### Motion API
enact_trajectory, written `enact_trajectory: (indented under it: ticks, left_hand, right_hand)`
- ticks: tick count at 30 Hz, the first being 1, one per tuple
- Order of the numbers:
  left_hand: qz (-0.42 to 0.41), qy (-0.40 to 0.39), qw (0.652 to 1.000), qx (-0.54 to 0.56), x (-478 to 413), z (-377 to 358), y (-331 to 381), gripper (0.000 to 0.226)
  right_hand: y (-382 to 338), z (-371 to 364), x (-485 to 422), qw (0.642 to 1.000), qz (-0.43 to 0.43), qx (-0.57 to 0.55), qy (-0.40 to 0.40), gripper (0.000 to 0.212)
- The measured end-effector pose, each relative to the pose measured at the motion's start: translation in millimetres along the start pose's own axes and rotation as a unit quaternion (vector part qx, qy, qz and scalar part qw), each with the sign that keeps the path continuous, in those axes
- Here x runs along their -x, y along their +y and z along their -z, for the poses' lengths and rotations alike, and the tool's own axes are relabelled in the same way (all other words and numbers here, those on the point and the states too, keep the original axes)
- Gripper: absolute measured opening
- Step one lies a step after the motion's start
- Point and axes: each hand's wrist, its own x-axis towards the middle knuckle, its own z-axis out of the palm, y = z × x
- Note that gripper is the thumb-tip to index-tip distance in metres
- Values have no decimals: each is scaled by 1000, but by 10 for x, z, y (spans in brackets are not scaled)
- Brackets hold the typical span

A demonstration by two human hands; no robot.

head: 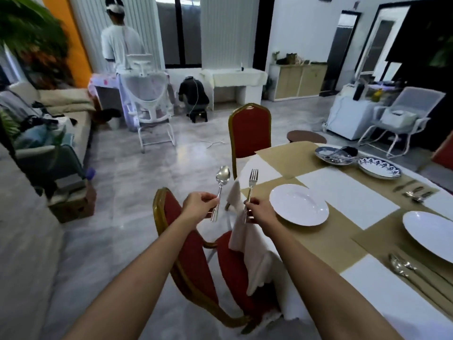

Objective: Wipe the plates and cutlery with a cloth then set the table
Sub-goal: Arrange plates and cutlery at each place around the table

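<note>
My left hand (198, 204) grips the handle of a metal spoon (221, 177), bowl pointing up, held off the table's left edge. My right hand (259, 211) holds a fork (252, 182) upright by its handle, together with a beige cloth (241, 231) that hangs down below the hand. Just right of that hand a white plate (299, 204) rests on a tan placemat (318, 231). A second white plate (431, 234) lies at the right edge, with a spoon and other cutlery (404, 268) laid in front of it.
Two blue-patterned plates (378, 166) and loose cutlery (414, 193) lie at the table's far side. A red chair (196, 256) stands below my arms, another red chair (250, 131) beyond the table. Two people are at the far wall, near a white office chair (147, 104).
</note>
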Motion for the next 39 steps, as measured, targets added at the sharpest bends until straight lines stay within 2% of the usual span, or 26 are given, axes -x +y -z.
enact_trajectory:
  ticks: [2,7,10,16,20,27,35,39]
  left_hand:
    - [0,-44,999,-15,-199,123,11,18]
    - [19,-176,984,-29,-701,243,16,22]
    - [22,-238,970,-44,-1074,180,44,25]
    - [-3,-303,952,-46,-1971,-158,98,23]
    - [-2,-346,935,-77,-2450,-326,27,31]
    - [0,-395,911,-114,-3090,-780,-67,33]
    - [29,-477,866,-148,-3715,-1686,-435,29]
    - [1,-503,841,-198,-3971,-1934,-676,29]
  right_hand:
    - [13,-130,-25,999,-15,-13,32,18]
    - [135,-264,-79,993,-29,13,116,7]
    - [203,-244,-234,980,-41,9,196,13]
    - [364,-233,-843,944,-65,-10,322,16]
    - [470,-373,-1172,917,-84,1,389,11]
    - [480,-423,-1549,891,-116,-2,439,7]
    - [621,-373,-1974,845,-141,-13,516,7]
    - [598,-458,-2122,827,-168,-18,536,8]
